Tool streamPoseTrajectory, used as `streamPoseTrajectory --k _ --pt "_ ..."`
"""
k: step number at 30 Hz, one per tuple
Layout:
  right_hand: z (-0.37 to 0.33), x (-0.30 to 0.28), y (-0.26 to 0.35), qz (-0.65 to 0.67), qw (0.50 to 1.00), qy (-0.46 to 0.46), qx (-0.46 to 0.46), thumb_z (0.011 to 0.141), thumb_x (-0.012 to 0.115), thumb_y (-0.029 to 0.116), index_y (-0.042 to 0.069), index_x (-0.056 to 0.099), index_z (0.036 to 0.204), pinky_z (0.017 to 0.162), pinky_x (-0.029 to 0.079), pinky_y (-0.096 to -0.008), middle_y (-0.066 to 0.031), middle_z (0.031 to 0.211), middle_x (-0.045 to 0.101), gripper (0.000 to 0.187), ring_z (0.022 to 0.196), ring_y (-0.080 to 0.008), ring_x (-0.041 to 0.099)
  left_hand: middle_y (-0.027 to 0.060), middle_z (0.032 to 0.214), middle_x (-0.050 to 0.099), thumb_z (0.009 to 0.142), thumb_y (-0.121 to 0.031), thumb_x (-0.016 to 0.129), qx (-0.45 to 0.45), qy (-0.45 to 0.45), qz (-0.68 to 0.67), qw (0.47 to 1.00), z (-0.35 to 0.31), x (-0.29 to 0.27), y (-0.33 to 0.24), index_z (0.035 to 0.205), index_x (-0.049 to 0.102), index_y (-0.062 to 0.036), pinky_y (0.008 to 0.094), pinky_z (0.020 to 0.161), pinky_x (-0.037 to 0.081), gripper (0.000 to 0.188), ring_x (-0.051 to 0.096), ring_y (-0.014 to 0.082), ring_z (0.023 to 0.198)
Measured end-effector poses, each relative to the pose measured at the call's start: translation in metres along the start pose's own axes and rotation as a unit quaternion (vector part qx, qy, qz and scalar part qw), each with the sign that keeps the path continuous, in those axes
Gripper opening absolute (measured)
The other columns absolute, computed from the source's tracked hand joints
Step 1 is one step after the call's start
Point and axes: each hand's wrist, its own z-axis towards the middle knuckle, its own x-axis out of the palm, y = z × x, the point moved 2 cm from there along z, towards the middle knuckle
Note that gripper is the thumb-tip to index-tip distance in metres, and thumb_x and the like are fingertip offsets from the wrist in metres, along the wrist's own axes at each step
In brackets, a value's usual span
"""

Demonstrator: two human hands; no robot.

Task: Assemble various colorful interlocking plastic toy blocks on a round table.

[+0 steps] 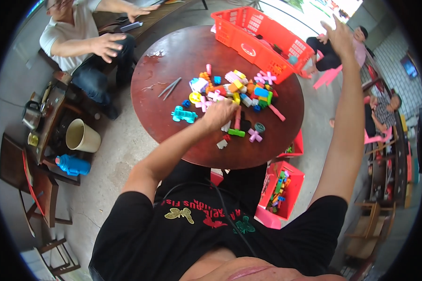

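My left hand (222, 114) reaches over the near edge of a heap of colourful plastic building blocks (237, 86) on the round table. Its fingers are curled down and drawn together beside a yellow block (237, 98); what they pinch, if anything, is hidden. My right hand (338, 38) is raised high at the right, beyond the red crate, with its fingers spread and nothing in it. Near the left hand lie a pink stick piece (237, 118), a green block (237, 133) and a pink cross-shaped piece (254, 136). A turquoise toy piece (184, 114) sits to its left.
Grey tweezers (169, 88) lie on the round table (169, 56). A red crate (248, 47) stands at its far edge, and a red bin (293, 182) of blocks is below right. A person (75, 42) sits at far left with hands raised; others sit at right.
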Motion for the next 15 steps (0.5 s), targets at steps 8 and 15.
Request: streamPoseTrajectory --k 8,15 --pt "-0.055 -0.027 0.013 0.089 0.988 0.081 0.102 0.083 0.045 0.068 0.012 0.039 0.142 0.105 0.032 -0.0489 -0.0228 0.137 0.045 0.082 0.128 -0.0399 0.041 0.0105 0.1 0.061 0.083 -0.017 0.059 0.053 -0.016 0.066 0.996 0.111 -0.056 -0.018 0.103 0.06 -0.012 0.0436 0.076 0.052 0.02 0.064 0.0312 0.092" --pt "-0.061 -0.025 -0.013 0.135 0.971 0.11 0.163 0.08 0.044 0.073 0.015 0.035 0.145 0.109 0.026 -0.0507 -0.029 0.14 0.039 0.088 0.133 -0.0427 0.034 0.0207 0.141 0.033 0.068 -0.046 0.078 0.018 0.186 0.098 0.978 0.149 -0.049 -0.014 0.147 0.018 -0.0206 0.0528 0.101 0.041 0.103 0.031 0.0423 0.133"
